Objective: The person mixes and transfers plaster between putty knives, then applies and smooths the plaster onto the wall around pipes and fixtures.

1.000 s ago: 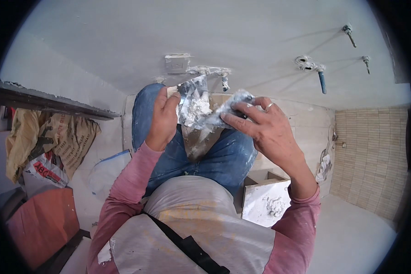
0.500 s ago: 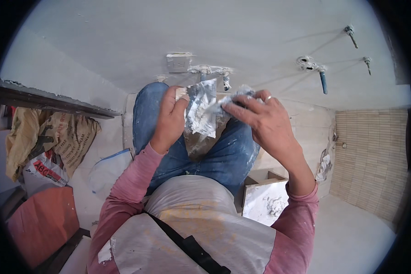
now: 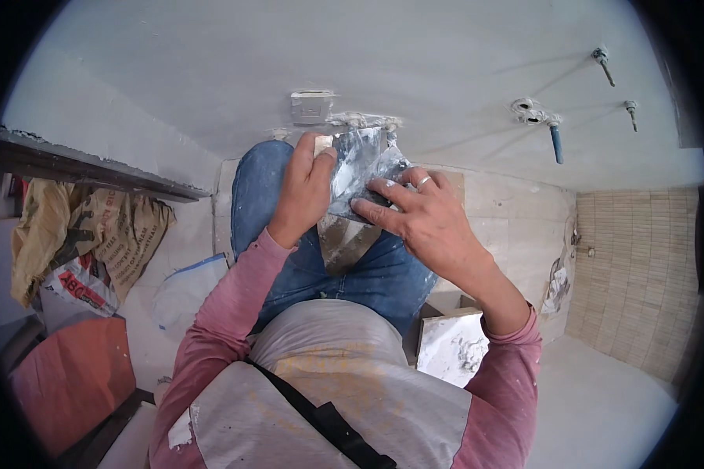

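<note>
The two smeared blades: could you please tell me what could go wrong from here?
First, the right hand's fingers lie flat against the overlapping blades, so a slip might nick one.
Second, the jeans spread beneath the blades, so white smears might drip or rub onto them.
Third, the right sleeve overlaps the paste-covered board in this view and might brush it, though the true gap is hard to judge.
</note>
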Demonstrator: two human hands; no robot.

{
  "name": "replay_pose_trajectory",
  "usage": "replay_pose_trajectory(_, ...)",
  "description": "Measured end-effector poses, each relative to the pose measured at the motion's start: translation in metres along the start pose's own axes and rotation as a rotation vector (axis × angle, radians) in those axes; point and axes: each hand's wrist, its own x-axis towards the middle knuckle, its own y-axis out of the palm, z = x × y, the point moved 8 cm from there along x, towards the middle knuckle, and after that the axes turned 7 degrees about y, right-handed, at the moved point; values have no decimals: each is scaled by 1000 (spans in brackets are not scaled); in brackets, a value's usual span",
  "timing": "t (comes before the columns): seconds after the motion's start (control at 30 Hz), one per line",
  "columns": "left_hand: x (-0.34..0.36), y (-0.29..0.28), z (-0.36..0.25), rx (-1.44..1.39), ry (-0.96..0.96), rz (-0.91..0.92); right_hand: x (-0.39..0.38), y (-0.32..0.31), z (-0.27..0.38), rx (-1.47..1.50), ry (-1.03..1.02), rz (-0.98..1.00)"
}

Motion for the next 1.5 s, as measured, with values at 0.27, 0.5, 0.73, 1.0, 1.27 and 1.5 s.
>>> replay_pose_trajectory(0.27, 14, -35, 20, -43, 36, -206, -12, 2, -15, 75, 37, 111)
replay_pose_trajectory(0.5, -24, -26, 42, -500, -45, -415, -24, 11, -46, 984, 424, -422)
replay_pose_trajectory(0.73, -23, -25, 26, -368, -85, -377, -8, 24, -21, 472, 326, -260)
replay_pose_trajectory(1.0, 13, -47, -3, -633, -176, -318, -69, 44, -106, 822, 706, -456)
replay_pose_trajectory(1.27, -21, -6, 84, -411, -217, 30, -280, 10, -147, 549, 1196, -178)
replay_pose_trajectory(1.5, -34, 42, 115, -513, -487, 83, -558, 30, -67, 25, 1787, 471)
